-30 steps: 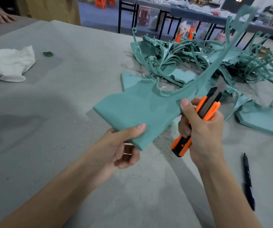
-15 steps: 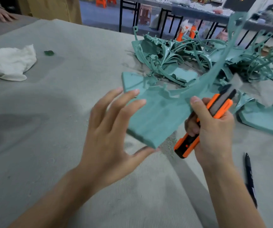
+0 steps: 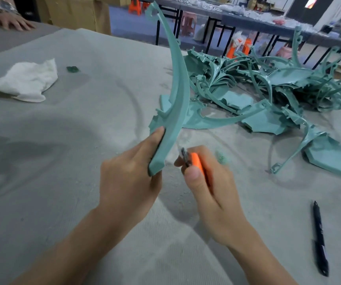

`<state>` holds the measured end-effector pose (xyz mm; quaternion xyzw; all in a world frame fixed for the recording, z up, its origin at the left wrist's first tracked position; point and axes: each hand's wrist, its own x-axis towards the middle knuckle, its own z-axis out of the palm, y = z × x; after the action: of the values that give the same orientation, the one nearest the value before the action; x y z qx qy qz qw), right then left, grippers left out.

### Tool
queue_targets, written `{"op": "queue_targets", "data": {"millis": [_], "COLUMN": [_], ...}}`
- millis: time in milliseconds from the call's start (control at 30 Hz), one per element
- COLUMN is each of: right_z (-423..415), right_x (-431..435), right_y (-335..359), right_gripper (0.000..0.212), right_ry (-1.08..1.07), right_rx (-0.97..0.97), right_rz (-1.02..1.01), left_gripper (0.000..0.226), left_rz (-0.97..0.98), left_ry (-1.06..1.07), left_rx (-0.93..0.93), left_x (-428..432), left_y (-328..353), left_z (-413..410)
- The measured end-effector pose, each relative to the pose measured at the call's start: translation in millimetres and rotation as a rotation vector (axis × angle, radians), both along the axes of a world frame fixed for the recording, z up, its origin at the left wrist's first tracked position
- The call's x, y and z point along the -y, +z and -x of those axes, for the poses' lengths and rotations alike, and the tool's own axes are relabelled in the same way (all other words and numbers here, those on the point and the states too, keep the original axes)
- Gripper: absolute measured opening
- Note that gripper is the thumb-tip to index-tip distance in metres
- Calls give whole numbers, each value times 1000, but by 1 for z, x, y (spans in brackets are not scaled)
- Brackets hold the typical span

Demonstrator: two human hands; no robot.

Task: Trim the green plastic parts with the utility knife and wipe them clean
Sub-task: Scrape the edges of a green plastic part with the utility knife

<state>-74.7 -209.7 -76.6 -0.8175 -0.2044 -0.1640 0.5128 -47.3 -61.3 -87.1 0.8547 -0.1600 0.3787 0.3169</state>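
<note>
My left hand (image 3: 128, 177) grips the lower end of a green plastic part (image 3: 175, 89), which stands on edge with its long curved arm rising up and away from me. Just right of that lower end, my right hand (image 3: 208, 186) holds the orange utility knife (image 3: 196, 163), its tip pointing at the part's bottom edge. A heap of more green plastic parts (image 3: 268, 87) lies on the table at the right. The white wiping cloth (image 3: 23, 81) sits crumpled at the far left.
A black pen (image 3: 320, 239) lies on the grey felt table (image 3: 62, 151) at the lower right. A small dark green scrap (image 3: 72, 69) sits near the cloth. Another person's hand (image 3: 13, 22) rests at the far left corner. Green shavings (image 3: 222, 158) lie beside my right hand.
The part has been turned from lying flat to standing on edge. My left hand moved from an open-fingered touch to a grip on its lower end. The knife dropped lower and points toward that end.
</note>
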Motion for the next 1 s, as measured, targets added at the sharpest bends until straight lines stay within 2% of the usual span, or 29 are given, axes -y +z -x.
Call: {"op": "queue_targets", "data": {"millis": [167,367,433,500,667,867,1000], "right_z": [2,1,0,-1,-5,-12,-8], "right_x": [-5,-6,-6,-6,-6,1,1], "right_y": [-2,-6,-7,-8,-8,-6,-5], "right_gripper": [40,32,31,32,44,40,39], "right_ry": [-28,-60,-69,-82,-145,-243,-198], "right_rx": [80,111,97,93,95,52,118], "right_rz": [108,120,114,117,98,99,62], "left_gripper": [51,44,53,55,43,45,44], "left_rz": [82,47,9,-15,-36,-39,-43], "left_ry": [-138,-98,-58,-33,22,7,41], "left_rx": [-58,-94,-105,-112,-78,-74,-89], "left_x": [-2,0,0,1,4,8,9], "left_y": [3,10,12,12,9,3,3], "left_z": [5,7,7,6,5,6,4]}}
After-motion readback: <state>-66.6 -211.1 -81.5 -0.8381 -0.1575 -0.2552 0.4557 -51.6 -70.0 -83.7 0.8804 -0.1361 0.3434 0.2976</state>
